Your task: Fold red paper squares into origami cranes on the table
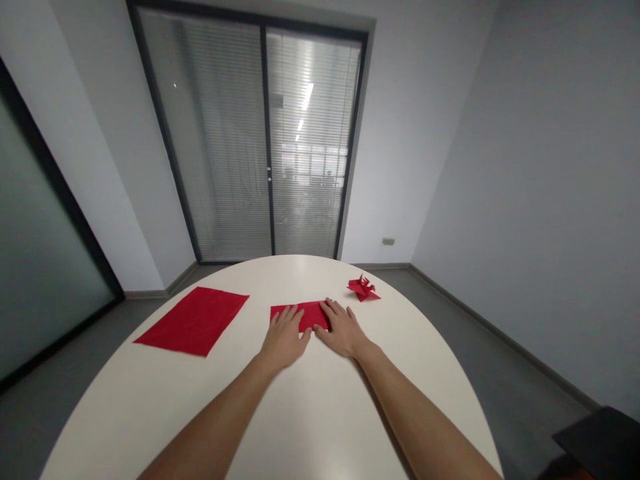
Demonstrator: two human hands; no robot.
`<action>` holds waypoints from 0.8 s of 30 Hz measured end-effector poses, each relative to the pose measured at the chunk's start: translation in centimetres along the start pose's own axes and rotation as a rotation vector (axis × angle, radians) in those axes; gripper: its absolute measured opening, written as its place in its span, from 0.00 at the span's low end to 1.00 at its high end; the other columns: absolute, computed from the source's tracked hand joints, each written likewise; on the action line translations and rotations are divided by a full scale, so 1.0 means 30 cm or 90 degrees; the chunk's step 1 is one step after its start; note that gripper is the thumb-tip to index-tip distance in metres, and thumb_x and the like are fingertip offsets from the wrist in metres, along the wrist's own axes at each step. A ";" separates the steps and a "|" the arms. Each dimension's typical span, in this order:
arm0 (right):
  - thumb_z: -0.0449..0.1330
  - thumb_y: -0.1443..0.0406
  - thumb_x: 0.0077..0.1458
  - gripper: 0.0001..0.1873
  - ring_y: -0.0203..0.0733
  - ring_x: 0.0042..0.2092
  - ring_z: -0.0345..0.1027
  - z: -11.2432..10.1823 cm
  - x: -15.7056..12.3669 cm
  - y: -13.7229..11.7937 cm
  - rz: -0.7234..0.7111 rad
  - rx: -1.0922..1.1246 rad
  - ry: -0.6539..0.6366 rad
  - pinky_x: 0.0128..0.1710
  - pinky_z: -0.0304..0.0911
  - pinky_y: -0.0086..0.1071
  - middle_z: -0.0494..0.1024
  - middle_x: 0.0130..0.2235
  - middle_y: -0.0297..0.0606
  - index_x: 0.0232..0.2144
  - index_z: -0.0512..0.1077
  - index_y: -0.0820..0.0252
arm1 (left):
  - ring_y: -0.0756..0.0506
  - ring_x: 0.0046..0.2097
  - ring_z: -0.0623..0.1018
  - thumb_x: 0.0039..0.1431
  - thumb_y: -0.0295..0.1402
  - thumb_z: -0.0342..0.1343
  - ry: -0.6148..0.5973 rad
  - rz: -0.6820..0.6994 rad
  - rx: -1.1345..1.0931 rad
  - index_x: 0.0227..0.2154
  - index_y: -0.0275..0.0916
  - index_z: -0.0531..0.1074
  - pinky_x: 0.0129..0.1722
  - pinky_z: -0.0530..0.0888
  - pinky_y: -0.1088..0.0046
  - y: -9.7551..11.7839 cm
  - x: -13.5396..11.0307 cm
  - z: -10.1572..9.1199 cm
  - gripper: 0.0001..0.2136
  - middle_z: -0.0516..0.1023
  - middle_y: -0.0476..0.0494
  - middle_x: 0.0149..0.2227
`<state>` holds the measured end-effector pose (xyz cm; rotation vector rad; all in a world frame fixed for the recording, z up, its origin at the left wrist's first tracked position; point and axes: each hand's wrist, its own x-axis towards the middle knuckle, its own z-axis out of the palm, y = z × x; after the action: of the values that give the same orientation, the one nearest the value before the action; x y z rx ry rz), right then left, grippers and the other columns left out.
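Note:
A folded red sheet of paper (311,315), a narrow rectangle, lies flat in the middle of the table. My left hand (286,337) rests on its left part with the fingers spread. On its right end lies my right hand (343,330), fingers stretched out and flat. The thumbs point toward each other near the paper's front edge, a small gap between them. Parts of the paper are hidden beneath both hands.
The round white table (300,427) carries a larger red paper sheet (195,322) at the left. Folded red paper figures (363,288) sit bunched at the back right. A dark object (603,440) stands beyond the table's edge at lower right.

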<state>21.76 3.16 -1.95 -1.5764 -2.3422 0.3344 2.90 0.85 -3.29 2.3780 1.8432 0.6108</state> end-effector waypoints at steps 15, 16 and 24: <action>0.56 0.66 0.53 0.34 0.51 0.69 0.51 0.012 0.024 0.001 -0.100 0.138 0.161 0.69 0.48 0.43 0.59 0.68 0.54 0.63 0.65 0.72 | 0.33 0.68 0.63 0.68 0.42 0.47 0.000 -0.010 0.030 0.62 0.32 0.67 0.66 0.59 0.51 0.009 -0.001 -0.012 0.25 0.64 0.31 0.66; 0.54 0.68 0.54 0.33 0.50 0.69 0.51 0.011 0.026 0.002 -0.103 0.159 0.171 0.69 0.48 0.43 0.59 0.68 0.53 0.62 0.66 0.72 | 0.33 0.68 0.63 0.67 0.42 0.47 0.000 -0.006 0.027 0.61 0.32 0.67 0.66 0.59 0.50 0.009 -0.001 -0.011 0.25 0.64 0.31 0.66; 0.51 0.69 0.58 0.20 0.48 0.63 0.62 -0.002 0.044 0.014 -0.058 0.278 0.250 0.67 0.54 0.43 0.66 0.64 0.48 0.48 0.77 0.64 | 0.32 0.65 0.65 0.64 0.41 0.53 0.036 0.026 0.006 0.57 0.33 0.71 0.65 0.61 0.52 0.010 -0.004 -0.017 0.23 0.70 0.31 0.63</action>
<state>21.69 4.54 -1.89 -1.1971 -1.8764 0.4353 2.97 0.55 -2.78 2.4342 1.8282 0.6825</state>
